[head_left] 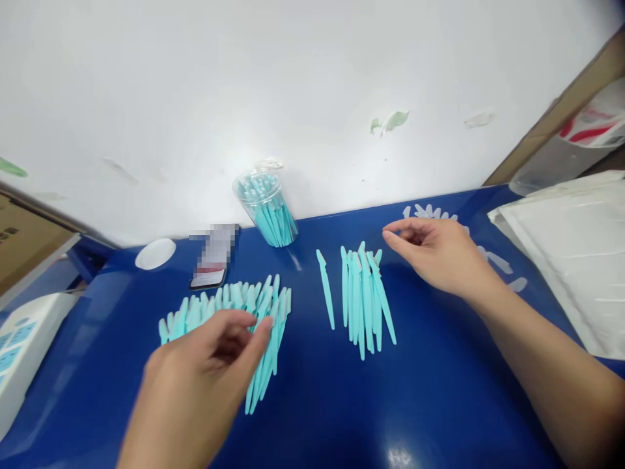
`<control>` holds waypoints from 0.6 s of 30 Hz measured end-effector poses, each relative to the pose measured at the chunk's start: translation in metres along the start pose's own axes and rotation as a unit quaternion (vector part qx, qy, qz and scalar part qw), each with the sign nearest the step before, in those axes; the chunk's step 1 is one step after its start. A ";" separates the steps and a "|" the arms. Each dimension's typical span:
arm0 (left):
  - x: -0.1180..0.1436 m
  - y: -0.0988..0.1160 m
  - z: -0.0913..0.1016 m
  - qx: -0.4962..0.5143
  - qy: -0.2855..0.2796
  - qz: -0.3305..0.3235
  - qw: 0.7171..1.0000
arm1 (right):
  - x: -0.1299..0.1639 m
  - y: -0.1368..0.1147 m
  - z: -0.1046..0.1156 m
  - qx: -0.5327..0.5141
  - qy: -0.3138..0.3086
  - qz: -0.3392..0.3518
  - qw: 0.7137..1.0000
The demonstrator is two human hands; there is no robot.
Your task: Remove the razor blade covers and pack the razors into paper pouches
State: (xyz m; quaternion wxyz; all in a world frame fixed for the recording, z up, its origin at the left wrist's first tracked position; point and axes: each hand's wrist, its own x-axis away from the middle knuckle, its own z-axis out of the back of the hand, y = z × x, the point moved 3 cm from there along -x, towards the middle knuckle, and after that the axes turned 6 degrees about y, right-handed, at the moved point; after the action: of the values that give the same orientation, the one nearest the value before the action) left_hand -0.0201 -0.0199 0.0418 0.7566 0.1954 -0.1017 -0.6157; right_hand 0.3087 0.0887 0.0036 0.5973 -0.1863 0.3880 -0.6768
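A fanned heap of several turquoise plastic sticks [229, 303] lies on the blue table [439, 391] at left. My left hand [205, 371] hovers over the near end of that heap, fingers curled, thumb and forefinger close together, holding nothing that I can see. A smaller neat bundle of turquoise sticks [364, 296] lies in the middle, with one single stick [325, 288] just left of it. My right hand [437, 254] is beside the far end of the bundle, fingers loosely bent and empty. A clear plastic cup [267, 205] full of the same sticks leans against the white wall.
White caps [432, 212] lie scattered behind my right hand. A white round lid [155, 253] and a phone [209, 277] sit at the back left. A stack of white padded sheets [576, 254] fills the right side. A white device [22, 339] stands at the left edge.
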 end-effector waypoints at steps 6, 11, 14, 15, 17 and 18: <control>-0.051 0.079 -0.059 -0.141 -0.111 -0.186 0.966 | -0.034 0.033 0.050 0.175 -0.007 -0.049 0.983; -0.077 0.088 -0.080 -0.146 -0.147 -0.203 0.957 | -0.057 0.039 0.071 0.257 -0.033 -0.027 0.965; -0.075 0.086 -0.077 -0.143 -0.157 -0.194 0.958 | -0.071 0.035 0.055 0.298 -0.068 -0.010 0.952; -0.072 0.085 -0.074 -0.142 -0.158 -0.190 0.959 | -0.077 0.033 0.047 0.307 -0.076 -0.009 0.949; -0.065 0.084 -0.065 -0.135 -0.155 -0.182 0.962 | -0.088 0.031 0.031 0.325 -0.086 -0.009 0.942; -0.061 0.082 -0.060 -0.128 -0.154 -0.178 0.963 | -0.093 0.030 0.023 0.337 -0.093 -0.008 0.937</control>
State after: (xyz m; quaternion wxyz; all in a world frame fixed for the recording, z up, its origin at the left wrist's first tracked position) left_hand 0.0630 0.0635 0.0274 0.6286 0.0141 -0.1010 -0.7710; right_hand 0.3657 0.1709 0.0153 0.6528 -0.0389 0.0781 -0.7525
